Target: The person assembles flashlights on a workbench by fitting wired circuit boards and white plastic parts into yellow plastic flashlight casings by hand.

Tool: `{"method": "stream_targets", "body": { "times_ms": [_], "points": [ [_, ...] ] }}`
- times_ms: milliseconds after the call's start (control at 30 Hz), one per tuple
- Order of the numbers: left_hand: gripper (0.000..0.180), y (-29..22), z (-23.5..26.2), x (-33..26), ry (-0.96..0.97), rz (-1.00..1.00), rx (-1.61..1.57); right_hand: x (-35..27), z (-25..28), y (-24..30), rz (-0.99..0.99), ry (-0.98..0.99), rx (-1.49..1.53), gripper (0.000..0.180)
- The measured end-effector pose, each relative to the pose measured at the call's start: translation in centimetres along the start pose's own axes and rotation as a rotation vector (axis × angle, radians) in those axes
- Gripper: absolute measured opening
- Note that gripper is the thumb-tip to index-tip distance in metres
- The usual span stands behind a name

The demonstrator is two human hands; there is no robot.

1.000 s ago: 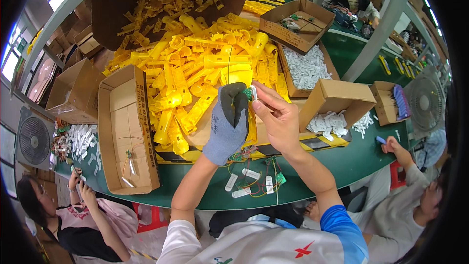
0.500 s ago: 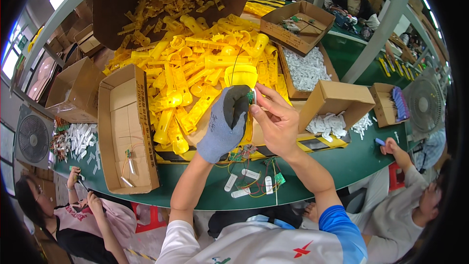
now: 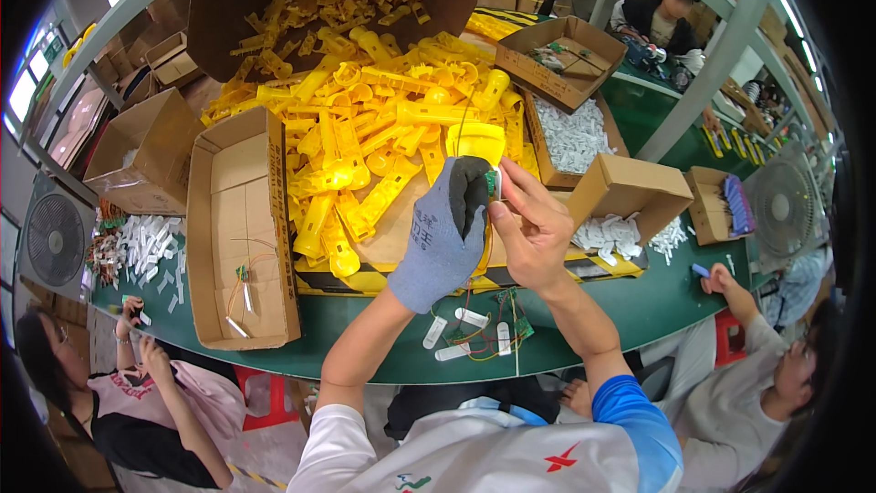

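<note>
My left hand (image 3: 443, 236), in a grey-blue glove, is closed around a yellow plastic housing (image 3: 476, 142), whose flared end sticks out above the fingers. A thin dark wire (image 3: 464, 114) rises beside that end. At the housing's right side sits a small green circuit board (image 3: 494, 184) with a whitish edge. My bare right hand (image 3: 537, 230) pinches at this board with thumb and fingertips, which partly cover it. Below my hands, on the green table, lie white oblong parts (image 3: 453, 352) joined by thin wires to green circuit boards (image 3: 522, 328).
A heap of yellow plastic housings (image 3: 365, 128) lies beyond my hands. A long cardboard box (image 3: 239, 283) stands left; cardboard boxes (image 3: 639, 192) with small white parts are right. Co-workers sit on both sides: one hand (image 3: 155, 361) at left, another (image 3: 721, 281) at right.
Both my hands, still together on the housing, have shifted a little right against the heap. The view has moved slightly. The left co-worker's hands have come closer together.
</note>
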State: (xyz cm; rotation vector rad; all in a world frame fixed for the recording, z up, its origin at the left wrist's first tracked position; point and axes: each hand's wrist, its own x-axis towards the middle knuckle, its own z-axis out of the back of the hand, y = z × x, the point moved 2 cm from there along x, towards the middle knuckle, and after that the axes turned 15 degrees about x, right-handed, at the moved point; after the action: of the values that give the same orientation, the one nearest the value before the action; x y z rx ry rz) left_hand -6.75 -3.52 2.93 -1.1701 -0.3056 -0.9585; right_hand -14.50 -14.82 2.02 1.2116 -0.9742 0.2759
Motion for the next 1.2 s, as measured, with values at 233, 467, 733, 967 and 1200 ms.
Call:
{"method": "stream_targets", "body": {
  "times_ms": [233,467,733,967,1200],
  "points": [
    [0.022,0.6,-0.8,-0.2,0.01,0.054,-0.081,0.4,0.1,2.2,0.012,0.04,-0.135,0.033],
    [0.021,-0.8,-1.2,-1.0,-0.109,0.047,-0.152,-0.5,0.7,3.1,-0.059,-0.02,-0.052,0.033],
    [0.029,-1.5,-1.9,-1.5,-0.078,-0.074,-0.02,-1.7,1.4,3.1,-0.095,0.011,-0.033,0.038],
    [0.072,-1.7,-3.5,-1.8,-0.188,0.191,-0.569,-2.2,1.3,5.0,-0.215,0.214,-0.147,0.076],
    [0.061,-2.3,-1.8,-0.8,0.045,0.291,-0.906,-3.4,0.4,3.5,-0.481,0.039,0.099,0.072]
  ]
}}
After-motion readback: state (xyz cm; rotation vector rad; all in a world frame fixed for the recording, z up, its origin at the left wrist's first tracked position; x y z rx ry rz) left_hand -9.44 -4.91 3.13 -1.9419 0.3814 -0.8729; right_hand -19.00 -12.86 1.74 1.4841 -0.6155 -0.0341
